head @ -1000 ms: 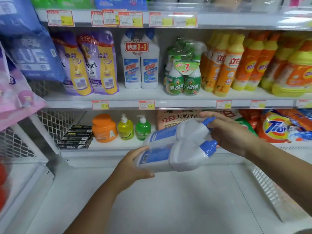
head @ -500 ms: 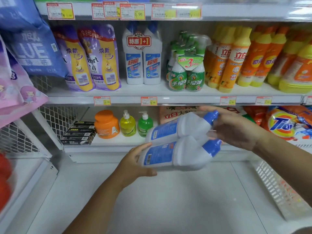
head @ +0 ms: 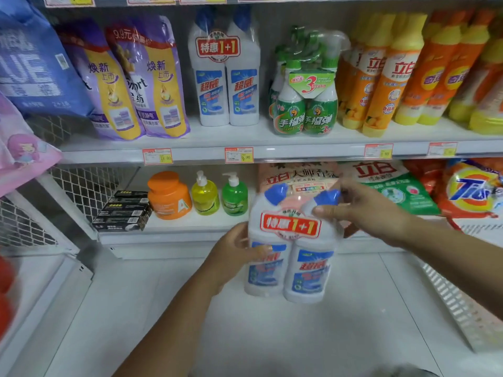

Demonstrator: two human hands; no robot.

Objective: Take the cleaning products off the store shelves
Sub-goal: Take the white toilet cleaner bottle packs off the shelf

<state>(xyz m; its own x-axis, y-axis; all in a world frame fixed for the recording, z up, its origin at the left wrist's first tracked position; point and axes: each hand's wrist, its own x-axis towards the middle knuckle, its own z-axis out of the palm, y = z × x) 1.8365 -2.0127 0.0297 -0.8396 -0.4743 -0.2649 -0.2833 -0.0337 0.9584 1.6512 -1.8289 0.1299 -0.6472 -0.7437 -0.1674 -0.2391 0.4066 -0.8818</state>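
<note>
A twin pack of white toilet-cleaner bottles (head: 292,257) with blue caps and a red "1+1" sticker is held upright in front of the lower shelf. My left hand (head: 234,257) grips its left side, thumb across the blue label. My right hand (head: 364,210) holds the neck of the right bottle from the right. A second identical twin pack (head: 224,74) stands on the middle shelf (head: 272,152), between purple refill pouches (head: 136,83) and a green spray-bottle pack (head: 307,96).
Orange and yellow dish-soap bottles (head: 394,77) fill the right of the middle shelf. The lower shelf carries an orange tub (head: 168,197), two pump bottles (head: 219,194), black boxes (head: 122,210) and detergent bags (head: 473,189). A white flat surface (head: 272,336) spreads below my hands.
The twin pack has turned from lying on its side to standing upright, sticker facing me. My left hand shifted from its base to its left side; the view moved closer to the shelves.
</note>
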